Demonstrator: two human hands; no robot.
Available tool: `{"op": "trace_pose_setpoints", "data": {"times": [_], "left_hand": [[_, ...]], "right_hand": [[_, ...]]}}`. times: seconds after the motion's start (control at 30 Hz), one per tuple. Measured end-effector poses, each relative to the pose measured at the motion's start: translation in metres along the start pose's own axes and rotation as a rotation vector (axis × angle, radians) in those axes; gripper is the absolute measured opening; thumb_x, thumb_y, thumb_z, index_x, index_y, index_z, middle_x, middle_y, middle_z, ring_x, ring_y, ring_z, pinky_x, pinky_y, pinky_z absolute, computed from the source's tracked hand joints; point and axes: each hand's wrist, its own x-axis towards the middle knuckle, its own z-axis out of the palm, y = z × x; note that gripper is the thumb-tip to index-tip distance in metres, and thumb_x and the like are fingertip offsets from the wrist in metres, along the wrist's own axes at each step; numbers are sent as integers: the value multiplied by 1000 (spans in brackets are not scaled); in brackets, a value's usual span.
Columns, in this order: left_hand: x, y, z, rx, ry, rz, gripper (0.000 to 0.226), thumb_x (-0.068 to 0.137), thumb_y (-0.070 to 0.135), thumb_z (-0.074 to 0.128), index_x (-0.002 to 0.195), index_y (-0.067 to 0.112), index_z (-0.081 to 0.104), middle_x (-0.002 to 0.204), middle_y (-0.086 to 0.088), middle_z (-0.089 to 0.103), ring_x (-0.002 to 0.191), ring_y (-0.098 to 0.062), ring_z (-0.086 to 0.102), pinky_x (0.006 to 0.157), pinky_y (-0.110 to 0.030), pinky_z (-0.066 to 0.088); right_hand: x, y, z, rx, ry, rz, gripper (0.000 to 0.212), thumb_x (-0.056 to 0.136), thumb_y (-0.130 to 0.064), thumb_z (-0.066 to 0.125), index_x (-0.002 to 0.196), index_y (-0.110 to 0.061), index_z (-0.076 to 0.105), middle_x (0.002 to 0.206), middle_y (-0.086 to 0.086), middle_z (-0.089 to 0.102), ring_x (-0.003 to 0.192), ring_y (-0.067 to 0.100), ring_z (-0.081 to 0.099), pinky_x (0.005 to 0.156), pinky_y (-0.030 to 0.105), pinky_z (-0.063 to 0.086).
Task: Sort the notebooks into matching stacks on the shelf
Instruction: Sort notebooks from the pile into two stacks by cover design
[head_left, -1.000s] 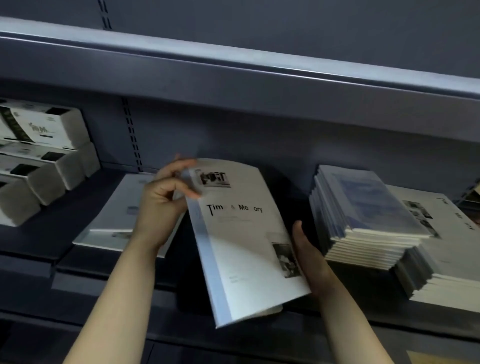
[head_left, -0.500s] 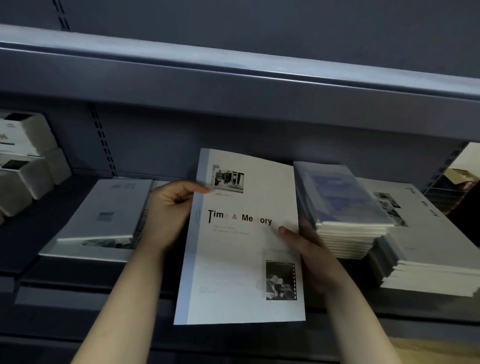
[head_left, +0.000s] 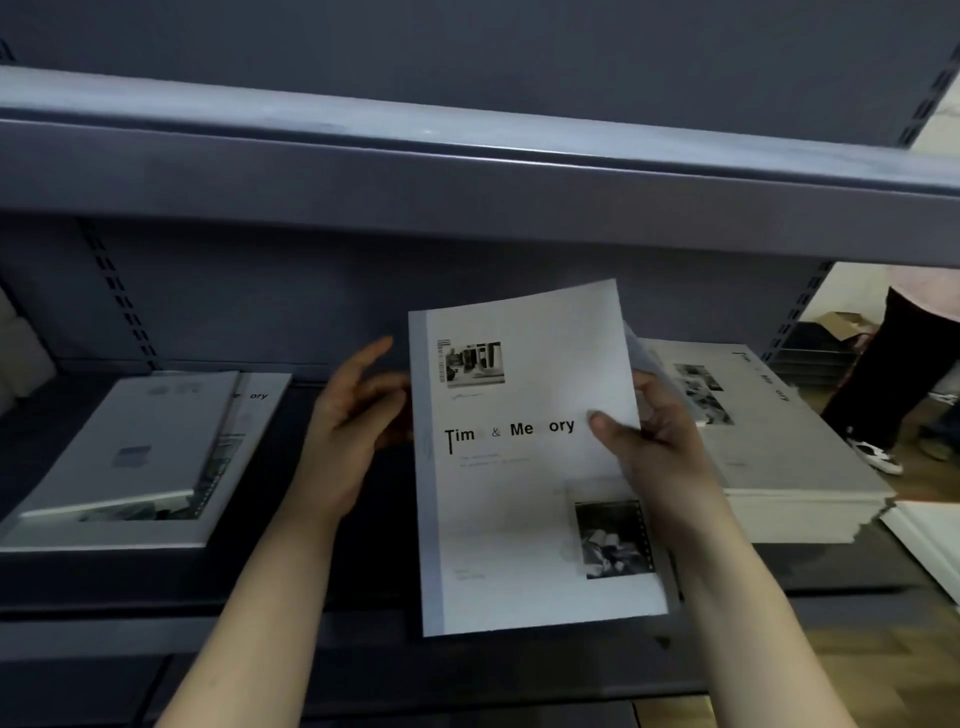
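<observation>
Nearest me is the front lip of the shelf (head_left: 260, 629), and just above it I hold the "Time & Memory" notebook (head_left: 509, 509) in the air, cover toward me, its bottom edge hanging over that lip. My right hand (head_left: 660, 452) has it by the right edge, thumb pressed on the cover beside the title and fingers curled behind. My left hand (head_left: 348, 431) is loose and spread at the spine side, holding nothing (whether a fingertip brushes the spine I cannot tell).

So this notebook is not yet put down. Farther in on my right lies the matching stack (head_left: 795, 467), several copies deep, with the same title and photos on its top cover. I judge that is where this one belongs, and that stack looks already well built.

On my left sits a mixed pile (head_left: 119, 467): a pale cover with a small square print lies on top, and under it another copy (head_left: 260, 415) shows the letters "ory" at its corner. That pile looks unsorted, so I reckon at least that buried copy is left to pull out and carry across.

Above everything runs the upper shelf (head_left: 467, 171), and beyond the right end a person (head_left: 893, 374) stands on the floor.
</observation>
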Motion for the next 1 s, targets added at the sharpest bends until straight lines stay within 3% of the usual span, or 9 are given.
{"op": "trace_pose_setpoints", "data": {"times": [0.13, 0.23, 0.37, 0.5, 0.67, 0.83, 1.0], "left_hand": [[-3, -15, 15, 177, -40, -48, 37, 93, 4, 55, 123, 26, 58, 102, 2, 71, 95, -12, 68, 73, -20, 55], [-8, -35, 24, 411, -45, -66, 34, 92, 12, 60, 118, 32, 59, 105, 11, 68, 97, 0, 64, 83, -14, 50], [-14, -63, 35, 545, -87, -108, 30, 90, 18, 63, 110, 40, 58, 112, 17, 64, 103, 7, 59, 85, -4, 41], [-19, -82, 49, 642, -142, -109, 30, 90, 16, 63, 114, 34, 59, 115, 16, 63, 106, 5, 57, 87, -3, 36], [-29, -91, 66, 763, -134, -109, 32, 90, 20, 62, 121, 27, 60, 118, 14, 60, 107, 1, 54, 84, -5, 34], [-35, -90, 67, 915, -169, -59, 36, 90, 21, 62, 126, 24, 58, 124, 9, 57, 108, -3, 51, 85, -17, 39], [-38, -88, 68, 931, -142, -76, 37, 90, 20, 62, 126, 21, 58, 126, 5, 59, 111, -9, 54, 89, -19, 39]], "right_hand": [[1, -10, -32, -6, 160, -5, 34, 87, 4, 62, 108, -22, 64, 100, -5, 75, 92, 14, 72, 66, 17, 54], [4, -18, -63, -46, 242, 6, 32, 86, 0, 66, 103, -27, 67, 96, -6, 76, 88, 14, 73, 68, 21, 55], [9, -24, -109, -15, 293, 45, 39, 85, -3, 68, 119, -20, 64, 103, 0, 75, 97, 20, 71, 83, 33, 54], [12, -24, -149, 92, 285, 58, 39, 83, 4, 65, 120, -11, 64, 106, 7, 74, 97, 23, 72, 73, 25, 57], [22, -23, -190, 65, 300, 155, 38, 83, -5, 69, 120, -15, 65, 107, 7, 74, 97, 24, 72, 72, 29, 58], [27, -15, -217, -205, 375, 190, 41, 81, -12, 74, 121, -17, 66, 102, 2, 75, 94, 21, 71, 84, 35, 56], [30, -5, -233, -435, 409, 207, 40, 79, -20, 75, 118, -17, 67, 98, -2, 73, 90, 23, 69, 84, 38, 54]]}}
